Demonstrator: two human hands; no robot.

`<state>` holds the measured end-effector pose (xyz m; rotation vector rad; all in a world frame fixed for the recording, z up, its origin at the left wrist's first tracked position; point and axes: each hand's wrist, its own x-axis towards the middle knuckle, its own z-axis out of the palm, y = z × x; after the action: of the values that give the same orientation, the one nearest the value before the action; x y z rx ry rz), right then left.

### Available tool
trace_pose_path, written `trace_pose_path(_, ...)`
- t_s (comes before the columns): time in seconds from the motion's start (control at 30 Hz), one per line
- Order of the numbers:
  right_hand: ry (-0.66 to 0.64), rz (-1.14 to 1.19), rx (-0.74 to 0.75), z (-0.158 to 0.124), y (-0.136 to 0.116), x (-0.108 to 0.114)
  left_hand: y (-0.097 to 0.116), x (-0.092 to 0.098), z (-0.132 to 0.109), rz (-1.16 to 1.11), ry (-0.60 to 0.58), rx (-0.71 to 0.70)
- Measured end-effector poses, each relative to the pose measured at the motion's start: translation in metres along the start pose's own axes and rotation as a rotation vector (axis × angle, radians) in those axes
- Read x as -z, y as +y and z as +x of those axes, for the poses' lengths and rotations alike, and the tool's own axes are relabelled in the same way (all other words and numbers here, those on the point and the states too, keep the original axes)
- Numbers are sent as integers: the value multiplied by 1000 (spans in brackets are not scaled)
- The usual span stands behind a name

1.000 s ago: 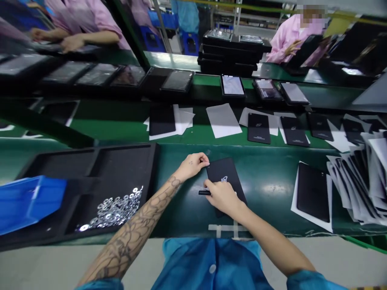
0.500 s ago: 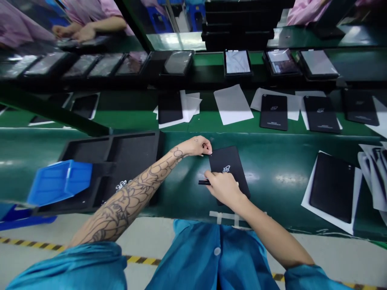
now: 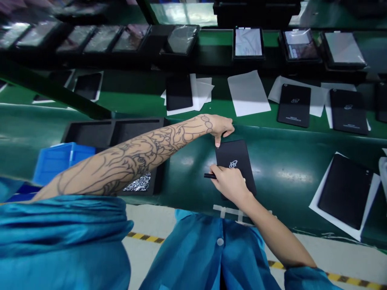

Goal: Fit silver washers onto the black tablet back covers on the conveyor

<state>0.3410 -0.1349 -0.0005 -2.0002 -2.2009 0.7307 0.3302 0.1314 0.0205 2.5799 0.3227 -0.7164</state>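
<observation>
A black tablet (image 3: 237, 159) lies face down on the green bench, with a small white logo on its back. My left hand (image 3: 220, 129), on a tattooed forearm, rests one fingertip on the tablet's top-left corner. My right hand (image 3: 229, 183) sits over the tablet's lower left part, gripping a thin black stick (image 3: 210, 176) whose tip pokes out to the left past the tablet's edge. The rest of the stick is hidden in my fingers.
To the left stand a blue plastic bin (image 3: 63, 163) and a black foam tray (image 3: 90, 135) holding silver washers (image 3: 140, 183). Another black tablet (image 3: 344, 191) lies on white sheet at right. Further tablets and papers line the green belt beyond.
My left hand has moved up and right, from pinching the tablet's edge to one fingertip on its corner. The whole scene has shifted, and the washers in the tray are now mostly behind my forearm.
</observation>
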Motion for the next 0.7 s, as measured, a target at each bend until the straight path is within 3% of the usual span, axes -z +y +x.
trace_pose_path(0.13, -3, 13, 2, 1, 1, -1, -5, -15, -24, -196, 20, -113)
trace_pose_path(0.23, 2, 25, 12, 0, 1, -2, -9, -38, -55, -372, 147, -109)
trace_pose_path(0.33, 4, 35, 18, -1, 2, -3, -10, -52, -71, -447, 265, -68)
trace_pose_path(0.53, 16, 35, 5, 1, 1, -4, -6, -36, -56, -375, 112, -32)
trace_pose_path(0.7, 11, 41, 5, 2, -1, -3, -1, -20, -26, -176, 53, 50)
